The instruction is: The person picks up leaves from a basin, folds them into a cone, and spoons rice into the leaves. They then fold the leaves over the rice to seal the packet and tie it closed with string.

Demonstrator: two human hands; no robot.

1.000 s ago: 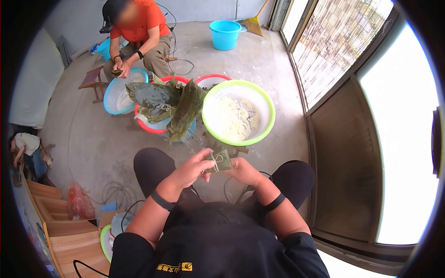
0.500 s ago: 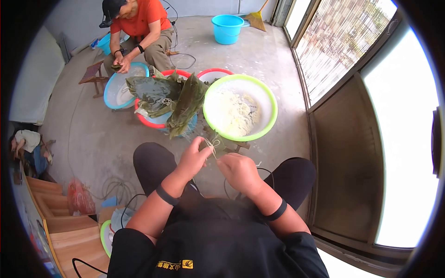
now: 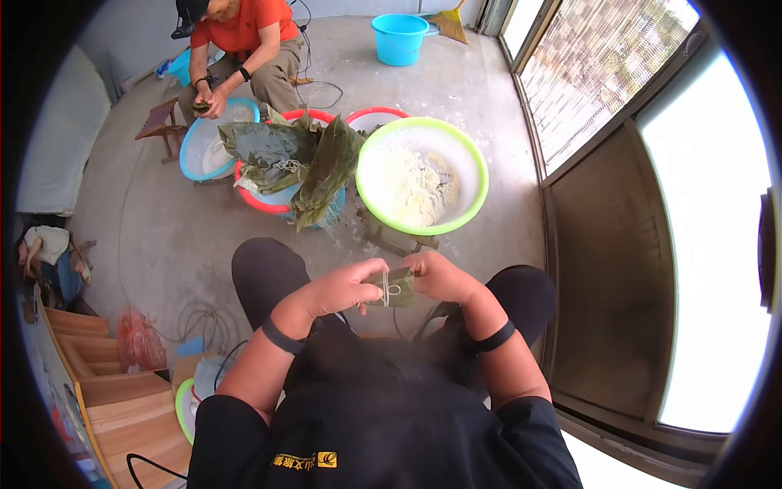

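Between my hands, in front of my lap, is a green leaf-wrapped dumpling (image 3: 402, 292) tied with white string (image 3: 386, 287). A loop of the string stands out on its face. My left hand (image 3: 349, 287) grips the dumpling's left end, with fingers and thumb closed on it. On the opposite side, my right hand (image 3: 442, 277) pinches its upper right part. Just beyond my hands stands a green-rimmed basin (image 3: 482, 198) holding pale, crumbly filling (image 3: 419, 189). Large wet leaves (image 3: 326, 175) lie across a red-rimmed basin (image 3: 252, 198) to its left, with more white string on them.
A person in an orange shirt (image 3: 244, 37) sits at the back left, holding a folded leaf over a blue-rimmed basin (image 3: 189, 155). A blue bucket (image 3: 399, 41) and a broom (image 3: 450, 24) stand farther back. Wooden steps (image 3: 122, 407) are at the left, a glazed door (image 3: 607, 285) at the right.
My hands have come lower and turned, bringing the wrapped dumpling's face into view. My right hand has gone from the string's end to the dumpling itself.
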